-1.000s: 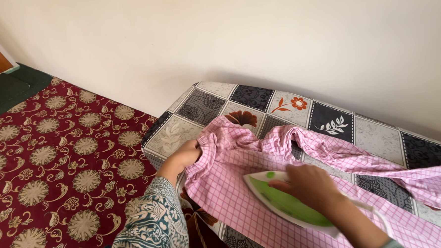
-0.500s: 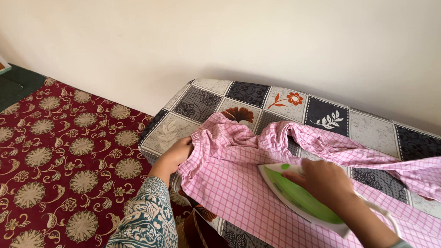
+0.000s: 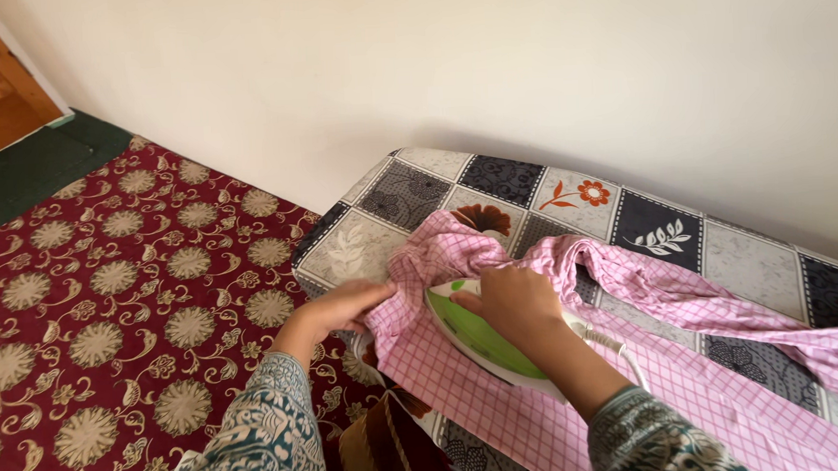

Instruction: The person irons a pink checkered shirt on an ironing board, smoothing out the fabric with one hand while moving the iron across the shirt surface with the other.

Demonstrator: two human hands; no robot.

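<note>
Green iron (image 3: 475, 337) sits in the right hand's (image 3: 516, 302) closed grip; left hand (image 3: 342, 305) pinches pink checked cloth (image 3: 464, 398).

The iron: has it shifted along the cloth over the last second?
Yes. The green iron under the right hand has slid toward the bunched waistband end of the pink checked cloth, nearer the left hand.

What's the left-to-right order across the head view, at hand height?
Red floral carpet → left hand holding the edge of the pink checked garment → green and white iron under the right hand → patchwork-patterned cover at the far right.
</note>
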